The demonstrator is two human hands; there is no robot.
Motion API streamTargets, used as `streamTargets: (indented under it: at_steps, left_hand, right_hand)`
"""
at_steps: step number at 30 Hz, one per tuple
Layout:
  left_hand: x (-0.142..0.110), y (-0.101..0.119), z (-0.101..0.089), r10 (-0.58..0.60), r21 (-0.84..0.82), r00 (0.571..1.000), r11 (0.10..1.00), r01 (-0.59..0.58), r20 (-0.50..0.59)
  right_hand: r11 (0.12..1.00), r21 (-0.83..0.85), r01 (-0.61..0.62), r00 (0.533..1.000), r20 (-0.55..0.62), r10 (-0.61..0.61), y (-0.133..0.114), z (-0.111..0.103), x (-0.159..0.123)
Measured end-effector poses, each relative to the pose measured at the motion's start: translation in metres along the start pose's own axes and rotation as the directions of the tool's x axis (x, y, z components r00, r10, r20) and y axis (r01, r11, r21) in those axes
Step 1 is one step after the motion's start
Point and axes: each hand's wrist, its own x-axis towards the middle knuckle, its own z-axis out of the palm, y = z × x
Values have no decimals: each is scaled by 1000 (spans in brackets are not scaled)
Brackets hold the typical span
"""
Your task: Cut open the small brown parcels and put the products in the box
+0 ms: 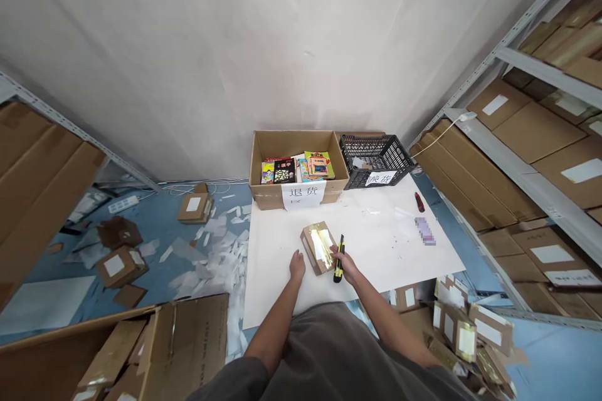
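Note:
A small cardboard parcel (pixel 318 247) sealed with shiny yellowish tape lies on the white table (pixel 376 244) in front of me. My right hand (pixel 345 261) is closed around a yellow and black utility knife (pixel 339 258), just right of the parcel and touching its edge. My left hand (pixel 297 265) rests on the table at the parcel's left side, fingers loosely curled with nothing in them.
An open carton of colourful books (pixel 297 169) and a black plastic crate (pixel 375 158) stand at the table's far edge. A red cutter (pixel 419 202) lies to the right. Shelves of boxes flank both sides. Small parcels and paper scraps litter the floor.

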Motion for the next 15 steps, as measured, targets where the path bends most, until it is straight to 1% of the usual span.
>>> streamTargets:
  at_steps: [1, 2, 3, 4, 5, 6, 7, 8, 9, 10, 12, 15]
  left_hand:
    - [5, 3, -5, 18, 9, 1000, 1000, -18, -21]
    - [10, 7, -11, 63, 27, 997, 998, -62, -39]
    - [14, 13, -16, 156, 74, 987, 986, -153, -37]
    - [18, 20, -20, 265, 142, 964, 955, -262, -2]
    - [21, 28, -23, 354, 214, 932, 907, -363, 80]
    - [23, 36, -26, 397, 281, 900, 856, -434, 180]
    - [24, 43, -27, 391, 339, 879, 816, -469, 273]
    - [25, 49, -28, 355, 391, 867, 786, -479, 349]
    - [26, 53, -28, 306, 438, 867, 766, -470, 394]
    - [26, 56, -28, 260, 479, 872, 753, -452, 415]
    - [25, 55, -29, 200, 532, 886, 737, -418, 418]
    - [23, 50, -31, 168, 552, 900, 740, -384, 402]
  right_hand:
    - [1000, 18, 1, 1000, -1, -1, 1, -1, 1]
    - [1000, 31, 7, 1000, 8, -7, 2, -3, 2]
    - [999, 34, 13, 1000, 26, -14, 3, -6, 3]
    - [999, 25, 24, 999, 44, -25, 2, -9, 4]
    - [999, 1, 42, 997, 62, -42, 1, -11, 5]
    - [997, -36, 61, 995, 75, -58, 0, -13, 6]
    - [993, -90, 74, 994, 85, -66, -3, -14, 7]
    - [984, -159, 80, 994, 89, -67, -6, -15, 8]
    - [967, -243, 83, 994, 85, -64, -11, -14, 9]
    - [937, -338, 86, 995, 80, -62, -16, -13, 10]
    - [846, -523, 106, 994, 68, -83, -27, -5, 12]
    - [690, -706, 159, 987, 88, -137, -43, 15, 17]
